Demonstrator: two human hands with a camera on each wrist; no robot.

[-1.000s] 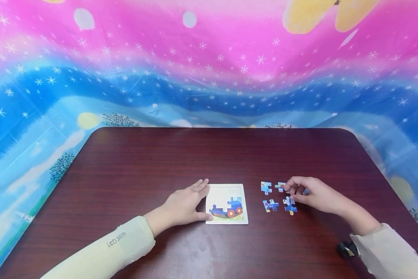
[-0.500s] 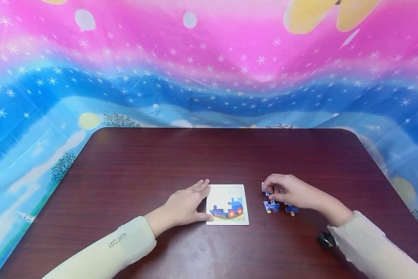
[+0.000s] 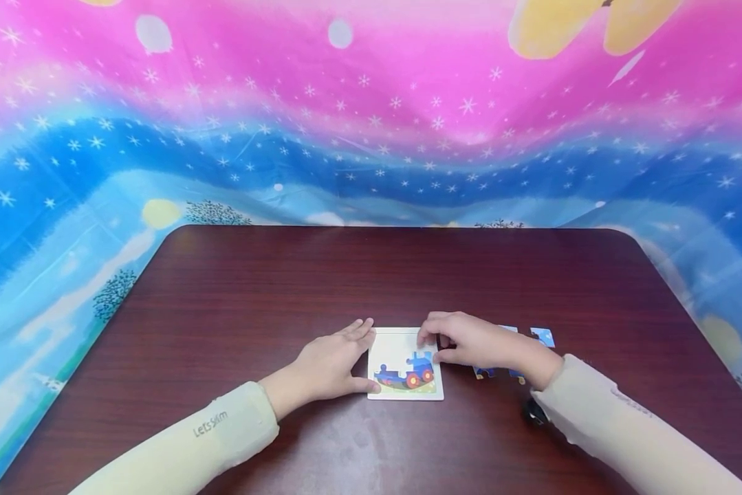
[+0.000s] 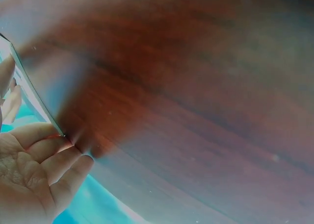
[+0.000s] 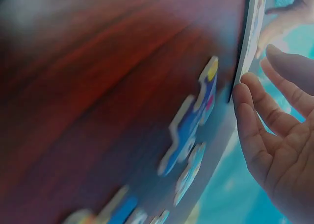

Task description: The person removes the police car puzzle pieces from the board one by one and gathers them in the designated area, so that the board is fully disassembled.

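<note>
"How is the left hand placed?"

"At the left edge of the square white puzzle board showing a blue engine with red wheels. Its grip is relaxed, fingers straight and spread, thumb on the near corner."

"And the right hand?"

"Fingers bent at the board's upper right; I can't tell whether its grip pinches anything."

"The board itself?"

"Flat on the dark reddish-brown tabletop. Blue jigsaw pieces lie to its right, partly hidden by the right hand and wrist."
</note>
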